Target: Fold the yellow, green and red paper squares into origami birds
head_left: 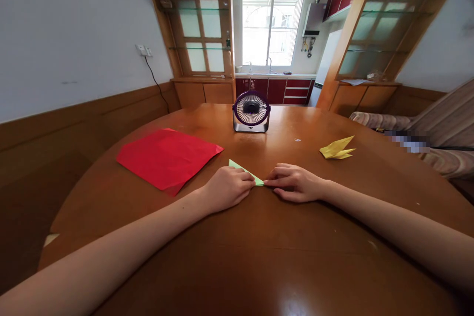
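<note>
The left hand (227, 188) is pressing, fingers curled, on a folded green paper (246, 172) lying flat on the counter (259, 247); the right hand (294, 182) is pinching its pointed tip just beside it. Creasing well means holding edges aligned while pressing firmly outward along the fold.

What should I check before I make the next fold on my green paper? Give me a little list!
1. Left hand pressing on the green paper: ok.
2. Right hand pinching the paper's pointed tip: ok.
3. Paper lying flat on the table: ok.
4. Edges lined up evenly: cannot tell, hands cover them.
5. Red sheet out of the way, to the left: ok.
6. Fan and yellow folded paper apart from the hands: ok.
</note>
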The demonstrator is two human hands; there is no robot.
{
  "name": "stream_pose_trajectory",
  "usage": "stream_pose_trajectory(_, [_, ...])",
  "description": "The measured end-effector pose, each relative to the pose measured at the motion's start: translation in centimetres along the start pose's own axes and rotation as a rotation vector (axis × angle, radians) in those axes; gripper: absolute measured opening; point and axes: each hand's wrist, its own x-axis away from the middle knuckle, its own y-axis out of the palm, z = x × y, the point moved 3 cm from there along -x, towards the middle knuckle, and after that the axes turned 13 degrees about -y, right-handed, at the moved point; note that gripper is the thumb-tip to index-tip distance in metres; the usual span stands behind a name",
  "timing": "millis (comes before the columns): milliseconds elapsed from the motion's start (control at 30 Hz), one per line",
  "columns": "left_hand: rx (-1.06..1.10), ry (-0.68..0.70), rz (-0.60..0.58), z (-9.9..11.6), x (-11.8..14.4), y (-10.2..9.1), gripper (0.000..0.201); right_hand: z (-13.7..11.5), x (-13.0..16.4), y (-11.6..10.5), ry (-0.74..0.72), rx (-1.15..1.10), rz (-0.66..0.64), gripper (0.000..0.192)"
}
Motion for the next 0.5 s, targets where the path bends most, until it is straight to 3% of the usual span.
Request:
stream_pose_trajectory(267, [-0.025,0.007,-0.036,-0.03,-0.07,0.30,0.025,0.20,-0.10,0.03,-0.076,0.099,-0.085,0.033])
stream_pose_trajectory(500, [-0.042,0.014,-0.092,-0.18,-0.12,0.19,0.026,0.00,-0.41,0.03,-0.122,0.155,-0.086,0.032])
